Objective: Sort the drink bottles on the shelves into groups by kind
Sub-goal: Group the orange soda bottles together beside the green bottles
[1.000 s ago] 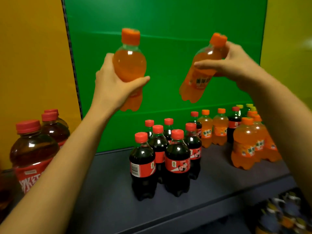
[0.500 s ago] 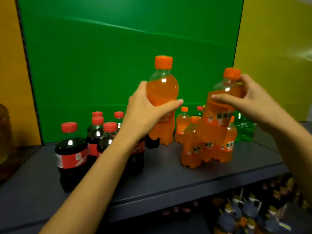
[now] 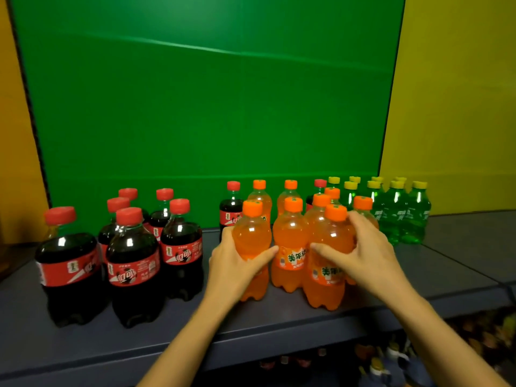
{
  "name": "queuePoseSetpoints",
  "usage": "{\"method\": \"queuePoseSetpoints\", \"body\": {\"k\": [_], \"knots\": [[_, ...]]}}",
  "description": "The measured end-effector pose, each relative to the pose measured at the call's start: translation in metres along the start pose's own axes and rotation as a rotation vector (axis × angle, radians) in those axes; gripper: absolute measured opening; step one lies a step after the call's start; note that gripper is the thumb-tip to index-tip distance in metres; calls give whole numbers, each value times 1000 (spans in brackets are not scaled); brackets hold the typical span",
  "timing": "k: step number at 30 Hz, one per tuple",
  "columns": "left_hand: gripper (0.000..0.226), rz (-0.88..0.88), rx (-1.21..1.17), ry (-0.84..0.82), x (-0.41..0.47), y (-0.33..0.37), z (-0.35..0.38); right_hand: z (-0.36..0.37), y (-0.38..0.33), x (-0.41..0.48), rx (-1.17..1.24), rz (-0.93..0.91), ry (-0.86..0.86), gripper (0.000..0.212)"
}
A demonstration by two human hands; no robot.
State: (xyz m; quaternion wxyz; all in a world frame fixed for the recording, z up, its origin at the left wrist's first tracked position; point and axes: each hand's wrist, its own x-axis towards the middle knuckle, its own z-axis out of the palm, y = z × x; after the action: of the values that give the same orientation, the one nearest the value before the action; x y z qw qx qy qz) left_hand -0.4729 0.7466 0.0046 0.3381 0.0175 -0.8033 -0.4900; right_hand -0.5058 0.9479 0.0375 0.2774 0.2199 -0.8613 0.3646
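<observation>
Orange soda bottles (image 3: 290, 238) stand clustered on the shelf (image 3: 173, 328); the left hand (image 3: 234, 263) curls round one at the cluster's left edge, the right hand (image 3: 368, 255) round one at its front. Placing looks nearly finished; next, release and fetch the cola bottle (image 3: 231, 212) behind the cluster.

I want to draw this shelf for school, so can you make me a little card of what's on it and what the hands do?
Surface: dark grey shelf
Left side: cola bottles, red caps
Middle: orange bottles
Right side: green bottles, yellow caps
Left hand: grips front-left orange bottle
Right hand: grips front-right orange bottle
Strays: two cola bottles behind the orange ones
</observation>
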Motion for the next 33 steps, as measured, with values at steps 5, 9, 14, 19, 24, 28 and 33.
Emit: {"method": "queuePoseSetpoints", "body": {"k": [5, 9, 14, 19, 24, 28, 33], "knots": [[63, 22, -32, 1, 5, -6, 10, 13, 4, -2, -15, -15, 47, 71], [66, 43, -35, -59, 9, -11, 15, 24, 8, -4, -48, -19, 64, 76], [65, 33, -6, -85, 14, -14, 15, 22, 4, -4, -184, -37, 9, 78], [68, 34, 37, -89, 22, -10, 7, -28, -10, 21, -421, -170, 32, 69], [80, 107, 90, -42, 28, -1, 1, -69, -8, 107, -172, -249, 15, 36], [72, 179, 149, 4, 34, 5, -1, -44, 29, 188, -17, -132, -310, 34], [64, 221, 191, 63, 43, 11, 1, -2, 63, 223, -174, -2, -639, 62]]}}
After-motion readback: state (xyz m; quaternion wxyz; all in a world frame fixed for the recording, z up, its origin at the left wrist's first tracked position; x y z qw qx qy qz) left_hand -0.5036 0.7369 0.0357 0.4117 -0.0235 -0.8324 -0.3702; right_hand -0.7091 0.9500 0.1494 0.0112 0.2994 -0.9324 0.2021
